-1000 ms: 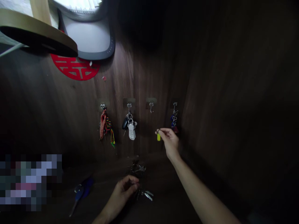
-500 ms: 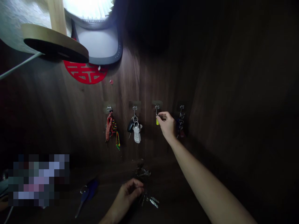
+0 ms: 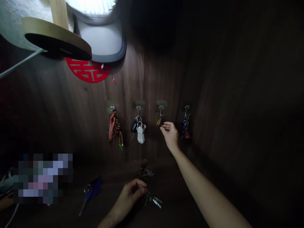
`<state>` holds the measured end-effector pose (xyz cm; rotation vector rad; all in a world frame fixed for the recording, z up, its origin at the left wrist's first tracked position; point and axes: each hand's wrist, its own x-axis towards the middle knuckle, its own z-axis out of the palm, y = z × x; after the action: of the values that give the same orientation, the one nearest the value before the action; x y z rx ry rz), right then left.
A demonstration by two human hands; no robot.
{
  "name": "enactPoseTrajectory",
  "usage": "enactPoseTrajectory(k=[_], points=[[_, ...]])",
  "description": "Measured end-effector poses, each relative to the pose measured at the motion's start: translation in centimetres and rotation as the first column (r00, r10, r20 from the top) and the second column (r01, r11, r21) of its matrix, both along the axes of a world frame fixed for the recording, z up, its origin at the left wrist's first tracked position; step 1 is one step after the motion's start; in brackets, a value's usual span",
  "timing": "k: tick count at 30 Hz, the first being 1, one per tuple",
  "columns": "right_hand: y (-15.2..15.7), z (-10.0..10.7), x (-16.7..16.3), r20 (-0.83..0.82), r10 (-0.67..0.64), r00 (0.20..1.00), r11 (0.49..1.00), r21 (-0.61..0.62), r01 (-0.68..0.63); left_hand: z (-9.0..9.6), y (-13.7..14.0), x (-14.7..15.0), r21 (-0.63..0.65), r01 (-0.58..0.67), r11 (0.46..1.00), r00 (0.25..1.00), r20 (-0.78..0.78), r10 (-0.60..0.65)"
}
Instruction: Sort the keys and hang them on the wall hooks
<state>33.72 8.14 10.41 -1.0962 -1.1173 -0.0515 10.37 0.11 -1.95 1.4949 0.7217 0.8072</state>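
Observation:
Just right of a small yellow-tagged key (image 3: 159,121), which hangs from the third wall hook (image 3: 161,109), is my right hand (image 3: 171,134). Its thumb and forefinger are slightly apart, with nothing visible between them. Lower down, my left hand (image 3: 130,196) has its thumb and forefinger curled together at the near end of a bunch of keys (image 3: 154,200). The key ring itself is hard to see in the dark. Another dark bunch of keys (image 3: 146,172) lies just beyond the left fingertips.
Other hooks hold keys with a braided red strap (image 3: 111,128), car keys with a white fob (image 3: 141,133), and a dim bunch (image 3: 186,128). A blue-tagged key (image 3: 91,191) lies at left. A lamp base (image 3: 57,38) and a cap (image 3: 101,41) are above.
My right hand has come away from the yellow-tagged key, down and slightly right; the key now hangs turned on its hook. My left thumb and forefinger have drawn closer together.

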Motion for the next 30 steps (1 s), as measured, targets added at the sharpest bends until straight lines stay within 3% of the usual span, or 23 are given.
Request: enactPoseTrajectory(k=[14,19,22,25,30], points=[[-3.9,-7.8,-1.6,0.026,0.161,0.987,0.966,-0.208,-0.152,0.1,-0.3,-0.2,0.063,0.008,0.998,0.999,-0.039,-0.006],[-6.0,-9.5,-2.3,0.061,0.258,0.964,0.92,-0.319,-0.226,-0.1,-0.4,-0.1,0.113,0.03,0.993,0.999,-0.039,-0.026],[-7.4,-10.2,-2.9,0.133,0.318,0.939,0.857,-0.465,-0.225,-0.1,-0.7,-0.2,0.173,0.022,0.985,0.997,-0.082,-0.007],[-8.4,-11.2,-3.5,0.178,0.346,0.921,0.802,-0.566,-0.192,0.0,-0.8,-0.7,0.252,-0.009,0.968,0.988,-0.148,0.048],[-9.1,-13.1,-4.0,0.225,0.29,0.93,0.813,-0.571,-0.115,0.3,-0.1,-1.8,0.413,-0.177,0.894,0.935,-0.213,0.283]])
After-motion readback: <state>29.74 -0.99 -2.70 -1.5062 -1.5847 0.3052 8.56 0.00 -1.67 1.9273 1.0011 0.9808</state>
